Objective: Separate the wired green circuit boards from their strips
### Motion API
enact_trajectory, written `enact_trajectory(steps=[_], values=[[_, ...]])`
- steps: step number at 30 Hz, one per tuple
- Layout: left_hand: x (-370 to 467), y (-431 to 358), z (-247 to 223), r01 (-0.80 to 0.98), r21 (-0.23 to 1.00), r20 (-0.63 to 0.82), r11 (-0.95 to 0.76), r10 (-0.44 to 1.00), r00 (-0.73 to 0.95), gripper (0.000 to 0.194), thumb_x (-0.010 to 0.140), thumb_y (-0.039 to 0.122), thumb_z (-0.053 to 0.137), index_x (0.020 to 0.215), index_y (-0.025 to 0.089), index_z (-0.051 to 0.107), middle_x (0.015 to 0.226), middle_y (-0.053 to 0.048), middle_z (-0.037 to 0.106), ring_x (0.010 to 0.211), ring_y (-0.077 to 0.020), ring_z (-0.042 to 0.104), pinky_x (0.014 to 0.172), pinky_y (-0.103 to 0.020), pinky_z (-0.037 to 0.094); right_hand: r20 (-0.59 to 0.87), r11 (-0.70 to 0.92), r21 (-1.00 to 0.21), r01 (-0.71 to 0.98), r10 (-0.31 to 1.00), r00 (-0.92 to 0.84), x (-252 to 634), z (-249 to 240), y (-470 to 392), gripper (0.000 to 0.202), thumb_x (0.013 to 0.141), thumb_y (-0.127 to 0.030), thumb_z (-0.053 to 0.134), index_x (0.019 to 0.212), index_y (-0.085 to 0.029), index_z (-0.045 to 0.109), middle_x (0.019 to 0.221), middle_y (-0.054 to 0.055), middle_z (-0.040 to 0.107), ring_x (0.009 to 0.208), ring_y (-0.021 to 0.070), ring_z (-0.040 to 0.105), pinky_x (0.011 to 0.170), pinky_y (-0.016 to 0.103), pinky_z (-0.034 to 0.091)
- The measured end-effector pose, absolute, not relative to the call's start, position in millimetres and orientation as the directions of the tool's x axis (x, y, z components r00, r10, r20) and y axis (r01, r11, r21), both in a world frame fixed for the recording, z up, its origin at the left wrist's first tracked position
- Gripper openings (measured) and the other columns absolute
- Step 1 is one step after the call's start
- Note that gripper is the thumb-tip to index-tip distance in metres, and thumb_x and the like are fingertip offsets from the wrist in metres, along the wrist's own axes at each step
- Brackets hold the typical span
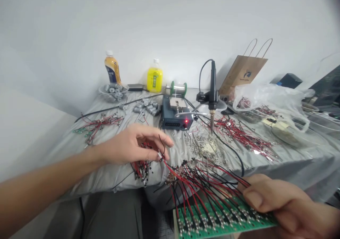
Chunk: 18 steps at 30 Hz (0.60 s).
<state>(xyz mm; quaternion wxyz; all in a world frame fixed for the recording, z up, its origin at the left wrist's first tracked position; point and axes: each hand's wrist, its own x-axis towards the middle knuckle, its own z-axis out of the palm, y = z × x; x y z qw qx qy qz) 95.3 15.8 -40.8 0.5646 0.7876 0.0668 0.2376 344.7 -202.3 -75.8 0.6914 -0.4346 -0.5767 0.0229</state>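
My right hand (281, 203) grips the right end of a green circuit board (225, 221), thumb on top, low at the right of the head view. Many red and black wires (202, 185) are attached in a row along the board and fan out toward the table. My left hand (138, 145) is left of the wire tips, thumb and fingers curled round a small white connector (160, 155) on the end of a red and black wire pair. Below that hand, a bunch of loose red and black leads (142, 170) lies at the table's front edge.
A soldering machine (174, 116) with a lit red lamp, solder spool (178, 89) and upright iron (212, 97) stands mid-table. Metal cylinders (148, 107), wire piles (239, 134), two bottles (154, 77), a paper bag (244, 70) and a plastic bag (273, 95) surround it.
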Motion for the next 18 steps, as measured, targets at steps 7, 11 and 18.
enact_trajectory(steps=[7, 11, 18], values=[[93, 16, -48, -0.169, 0.948, 0.280, -0.270, 0.455, 0.845, 0.030, 0.086, 0.011, 0.082, 0.115, 0.017, 0.075, 0.092, -0.009, 0.087, 0.084, -0.0228, 0.086, 0.070, -0.026, 0.068, 0.714, 0.613, -0.698, 0.369, 0.562, 0.417, 330, -59, -192, 0.008, 0.096, -0.031, 0.086, 0.094, -0.027, 0.080, 0.082, 0.002, 0.075, 0.076, 0.0216, 0.075, 0.061, 0.034, 0.066], [91, 18, -49, -0.190, 0.956, 0.282, -0.224, 0.518, 0.808, 0.029, 0.085, 0.013, 0.086, 0.111, 0.018, 0.072, 0.088, -0.007, 0.086, 0.081, -0.0209, 0.085, 0.072, -0.027, 0.069, 0.680, 0.568, -0.733, 0.374, 0.597, 0.425, 333, -63, -190, 0.011, 0.094, -0.021, 0.087, 0.101, -0.026, 0.081, 0.094, 0.005, 0.079, 0.082, 0.0224, 0.078, 0.061, 0.033, 0.067], [93, 17, -52, -0.178, 0.973, 0.230, -0.147, 0.578, 0.783, 0.044, 0.079, 0.010, 0.090, 0.118, 0.018, 0.071, 0.083, -0.003, 0.085, 0.078, -0.0180, 0.084, 0.071, -0.021, 0.067, 0.655, 0.514, -0.756, 0.406, 0.596, 0.465, 323, -67, -183, 0.011, 0.092, -0.019, 0.087, 0.102, -0.023, 0.084, 0.096, 0.006, 0.082, 0.085, 0.0240, 0.080, 0.058, 0.031, 0.065]])
